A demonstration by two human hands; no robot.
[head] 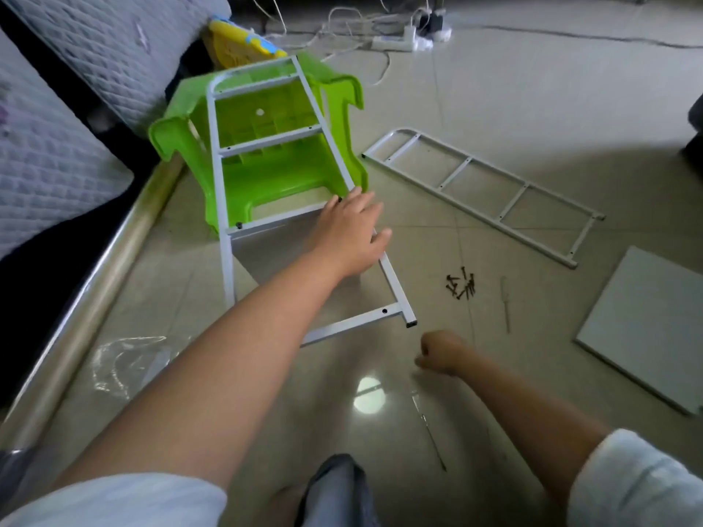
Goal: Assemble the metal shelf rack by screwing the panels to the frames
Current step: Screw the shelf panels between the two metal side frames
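A white ladder-shaped metal frame (222,237) leans with its top on an overturned green plastic stool (274,180). A white panel (266,245) hangs under its third rung, with dark screws at the rung's ends. My left hand (352,232) rests flat on the frame's right rail, fingers straight. My right hand (439,351) is low over the floor near the frame's bottom corner, fingers curled; whether it holds anything is hidden. A pile of dark screws (461,285) lies on the tiles. A second frame (483,192) and a loose white panel (646,329) lie to the right.
A thin screwdriver (505,304) lies beside the screws, another thin tool (431,435) lies near my right forearm. A bed edge with mattresses (76,119) runs along the left. Clear plastic wrap (121,359) lies at the left, cables and a power strip (392,41) at the back.
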